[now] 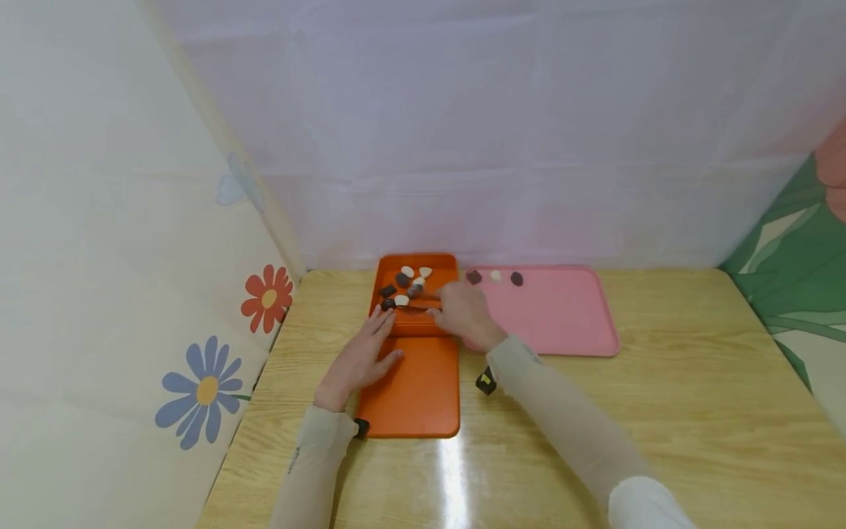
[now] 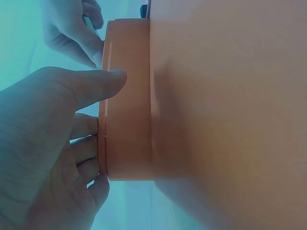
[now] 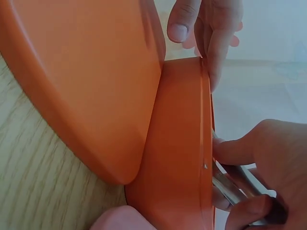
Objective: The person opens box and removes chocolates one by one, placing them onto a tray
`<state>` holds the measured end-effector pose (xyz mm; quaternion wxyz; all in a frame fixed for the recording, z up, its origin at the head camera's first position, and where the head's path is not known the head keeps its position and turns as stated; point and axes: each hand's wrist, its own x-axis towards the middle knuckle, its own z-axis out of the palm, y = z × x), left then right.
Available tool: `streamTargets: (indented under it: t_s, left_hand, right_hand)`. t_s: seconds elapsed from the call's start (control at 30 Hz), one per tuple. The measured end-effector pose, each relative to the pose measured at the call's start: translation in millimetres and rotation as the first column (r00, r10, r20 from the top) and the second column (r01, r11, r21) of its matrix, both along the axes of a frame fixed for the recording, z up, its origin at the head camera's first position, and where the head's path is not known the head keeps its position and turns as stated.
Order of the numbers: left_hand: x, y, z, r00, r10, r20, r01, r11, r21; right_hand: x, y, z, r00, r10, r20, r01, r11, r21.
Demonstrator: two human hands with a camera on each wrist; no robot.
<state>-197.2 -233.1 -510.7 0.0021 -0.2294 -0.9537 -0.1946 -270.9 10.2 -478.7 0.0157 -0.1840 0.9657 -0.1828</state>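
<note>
An orange box stands open at the back of the table, its lid lying flat towards me. Several dark and white pieces lie inside. My left hand rests on the lid, and its straight fingers touch the box wall. My right hand hovers over the box's right side and grips thin metal tongs beside the rim. On the pink tray to the right lie a dark piece, a white one and another dark one.
The wooden table is enclosed by a white curtain behind, a flowered wall on the left and a green-patterned wall on the right. Bare tabletop lies in front of and to the right of the pink tray.
</note>
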Motion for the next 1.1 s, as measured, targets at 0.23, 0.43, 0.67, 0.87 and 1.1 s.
streamTargets:
  t_s: [0.23,0.43,0.67,0.87,1.1]
  left_hand:
    - [0.7,0.4,0.5,1.000,0.005,0.001,-0.005,1.000,-0.002]
    - [0.6,-0.5,-0.1,1.000,0.005,0.006,-0.005,1.000,-0.012]
    - [-0.4,-0.9,-1.6,1.000,0.004,0.005,-0.004,1.000,-0.014]
    - [-0.9,-0.2,-1.7,1.000,0.007,0.008,-0.007,1.000,-0.006]
    - [-1.0,-0.2,-1.9,1.000,0.007,0.005,-0.007,1.000,-0.005]
  right_hand:
    - [-0.6,-3.9,-4.9,1.000,-0.001,-0.020,0.001,1.000,-0.030]
    - [-2.3,-9.2,-5.8,1.000,-0.014,-0.024,0.014,1.000,0.003]
    - [-1.9,-17.5,-5.0,0.998,-0.053,-0.023,0.054,0.997,0.052]
    - [-1.8,-20.9,-6.0,0.997,-0.072,-0.041,0.074,0.996,0.053]
    - [-1.5,-19.8,-7.5,0.994,-0.081,-0.070,0.085,0.995,0.055]
